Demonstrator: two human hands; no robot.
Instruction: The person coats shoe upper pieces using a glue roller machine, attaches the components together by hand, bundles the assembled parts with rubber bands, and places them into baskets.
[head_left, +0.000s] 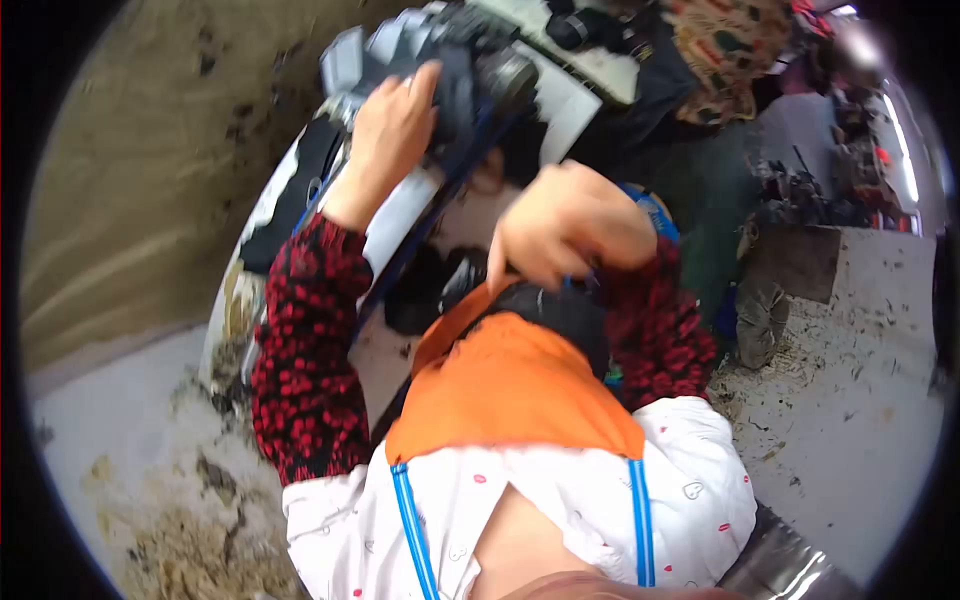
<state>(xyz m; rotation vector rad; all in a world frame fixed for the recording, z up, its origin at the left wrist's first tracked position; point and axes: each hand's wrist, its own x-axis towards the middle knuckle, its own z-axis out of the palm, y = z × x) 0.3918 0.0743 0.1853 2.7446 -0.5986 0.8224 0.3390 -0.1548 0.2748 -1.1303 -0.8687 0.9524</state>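
My left hand [393,132] reaches over a heap of dark grey flat pieces [455,95], its fingers bent and their tips partly hidden. Whatever lies under those fingers is not clear. Closer to my body, my right hand [575,225] is smeared by motion, fingers pointing down. It hovers at the top of the orange apron [515,385], beside a dark bundle [560,315] at my lap. I cannot see anything held in it.
Light grey pieces [385,45] are piled behind my left hand. A white panel [567,105] and patterned cloth [730,55] lie farther back. A brown covering [150,200] spreads at left. Scraps litter the pale floor [850,350] on both sides.
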